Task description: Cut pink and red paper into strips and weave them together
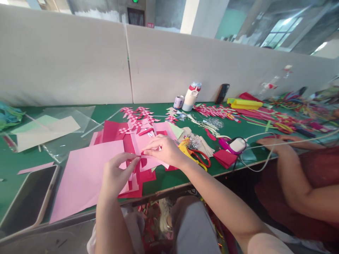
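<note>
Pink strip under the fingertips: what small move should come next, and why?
Probably slide the pink strip further across the red strips. The right hand pinches its end, the left hand pins the half-woven red and pink paper, and finished woven pieces lie beyond.

The tabletop (23, 158) is green. A large paper sheet (84, 176) is pale pink, over darker red sheets (112, 130). Woven paper pieces (136, 118) show a pink-and-white check. The scissors (197, 157) have yellow and red handles. A foam stack (245, 104) is yellow.
</note>
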`<state>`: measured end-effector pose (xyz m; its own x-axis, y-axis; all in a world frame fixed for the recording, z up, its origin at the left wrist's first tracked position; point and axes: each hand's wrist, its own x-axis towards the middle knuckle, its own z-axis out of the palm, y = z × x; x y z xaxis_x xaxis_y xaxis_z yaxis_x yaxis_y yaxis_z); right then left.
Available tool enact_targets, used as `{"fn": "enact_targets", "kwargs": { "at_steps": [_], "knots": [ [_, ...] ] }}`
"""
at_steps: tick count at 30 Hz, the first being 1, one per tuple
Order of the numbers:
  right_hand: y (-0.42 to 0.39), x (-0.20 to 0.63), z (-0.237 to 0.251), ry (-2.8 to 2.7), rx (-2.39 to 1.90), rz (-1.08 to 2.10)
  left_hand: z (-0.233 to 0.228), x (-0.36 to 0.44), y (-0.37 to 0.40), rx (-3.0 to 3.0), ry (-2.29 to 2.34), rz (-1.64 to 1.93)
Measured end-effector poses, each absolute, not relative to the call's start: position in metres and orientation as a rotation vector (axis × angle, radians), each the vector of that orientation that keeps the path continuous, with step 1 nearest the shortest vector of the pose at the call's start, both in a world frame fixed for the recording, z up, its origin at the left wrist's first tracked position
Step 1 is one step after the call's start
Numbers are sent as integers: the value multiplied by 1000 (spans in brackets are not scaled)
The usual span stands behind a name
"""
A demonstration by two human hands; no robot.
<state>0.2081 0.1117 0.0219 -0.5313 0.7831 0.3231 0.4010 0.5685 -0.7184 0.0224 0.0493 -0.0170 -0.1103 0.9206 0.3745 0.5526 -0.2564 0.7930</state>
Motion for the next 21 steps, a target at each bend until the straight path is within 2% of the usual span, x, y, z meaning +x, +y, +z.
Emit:
{"fn": "enact_targets", "kwargs": {
  "at_steps": [21],
  "knots": [
    [112, 206, 36, -2400, -907, 603, -17, 24, 49, 1796, 1611, 1324]
  ]
}}
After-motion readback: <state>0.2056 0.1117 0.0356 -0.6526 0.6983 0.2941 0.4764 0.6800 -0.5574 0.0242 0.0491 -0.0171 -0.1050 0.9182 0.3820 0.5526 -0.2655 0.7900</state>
